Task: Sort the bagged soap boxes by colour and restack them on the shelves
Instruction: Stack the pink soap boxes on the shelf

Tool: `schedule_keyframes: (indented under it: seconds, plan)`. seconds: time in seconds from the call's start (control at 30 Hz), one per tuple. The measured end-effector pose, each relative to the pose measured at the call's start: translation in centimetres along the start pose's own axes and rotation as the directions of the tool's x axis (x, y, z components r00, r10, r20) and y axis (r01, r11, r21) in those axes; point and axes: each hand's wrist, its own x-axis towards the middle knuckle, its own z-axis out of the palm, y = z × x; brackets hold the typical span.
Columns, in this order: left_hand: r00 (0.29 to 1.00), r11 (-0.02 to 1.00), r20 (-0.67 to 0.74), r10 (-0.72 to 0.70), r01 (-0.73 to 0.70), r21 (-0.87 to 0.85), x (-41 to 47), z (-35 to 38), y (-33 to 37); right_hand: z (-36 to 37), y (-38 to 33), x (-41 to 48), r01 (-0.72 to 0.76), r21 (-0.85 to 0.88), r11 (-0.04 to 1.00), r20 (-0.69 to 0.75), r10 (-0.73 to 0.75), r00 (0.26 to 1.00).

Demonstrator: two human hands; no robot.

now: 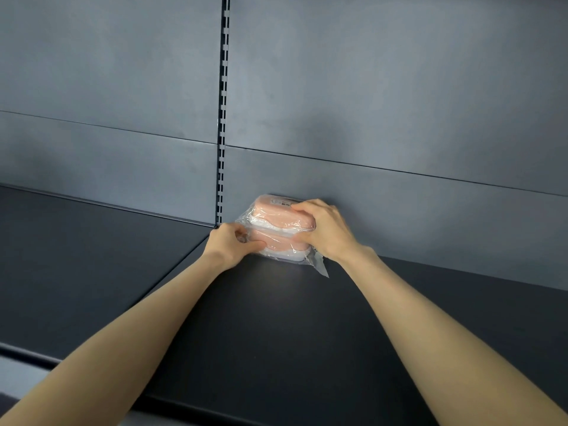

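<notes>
Right hand [322, 229] grips the upper pink plastic soap box in its clear bag [281, 212], left hand [230, 241] pinches the lower one [276, 245] (both stacked at the dark metal shelf's [276, 333] back). I'd square edges before letting go.

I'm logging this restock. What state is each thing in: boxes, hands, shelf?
Lower pink soap box: bagged, flat, bottom of the stack.
Upper pink soap box: bagged, resting on it.
Left hand: grips the lower box's left end.
Right hand: grips the upper box's right end.
Shelf: carries the stack near the back panel.
</notes>
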Motion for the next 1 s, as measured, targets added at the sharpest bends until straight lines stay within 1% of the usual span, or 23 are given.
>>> schedule_keyframes:
  seconds: [0.13,0.33,0.37,0.43,0.5,0.57,0.7,0.8,0.87,1.0]
  plan:
    - [1.000,0.999,0.020,-0.007,0.006,0.048,-0.3,-0.1,0.3,-0.2,-0.3,0.0,-0.010,-0.067,0.998,0.031,0.012,0.999]
    - [0.995,0.997,0.091,-0.027,0.020,0.078,-1.9,-1.6,1.8,-1.8,-1.5,-0.1,-0.045,-0.168,0.985,0.135,0.068,0.988]
    - [0.996,0.993,0.093,-0.019,0.008,0.118,-2.4,-2.1,2.1,-2.2,-1.8,-0.2,-0.055,-0.173,0.983,0.134,0.078,0.988]
    - [0.998,0.958,0.067,0.013,-0.032,0.285,-3.5,-3.3,3.0,-3.3,-2.6,-0.7,-0.066,-0.169,0.983,0.123,0.088,0.988]
    - [0.998,0.910,0.001,0.066,-0.060,0.410,-4.9,-4.7,4.2,-4.6,-3.7,-1.5,-0.066,-0.161,0.985,0.112,0.084,0.990]
    - [0.991,0.885,-0.035,0.129,-0.099,0.454,-6.4,-6.3,5.7,-6.0,-5.1,-2.6,-0.052,-0.162,0.985,0.089,0.067,0.994]
    - [0.958,0.837,-0.024,0.287,-0.238,0.492,-10.0,-9.7,8.9,-9.7,-8.5,-6.4,-0.026,-0.164,0.986,-0.005,0.026,1.000]
    - [0.906,0.781,-0.019,0.422,-0.353,0.514,-13.9,-11.9,11.2,-12.7,-10.9,-10.2,-0.030,-0.206,0.978,-0.086,0.013,0.996]
    - [0.863,0.731,-0.013,0.505,-0.420,0.538,-16.9,-13.1,12.7,-14.7,-12.4,-13.0,-0.035,-0.199,0.979,-0.133,0.008,0.991]
    - [0.777,0.653,-0.019,0.629,-0.514,0.556,-23.3,-15.0,15.1,-18.2,-14.9,-19.4,-0.046,-0.229,0.972,-0.197,0.000,0.980]
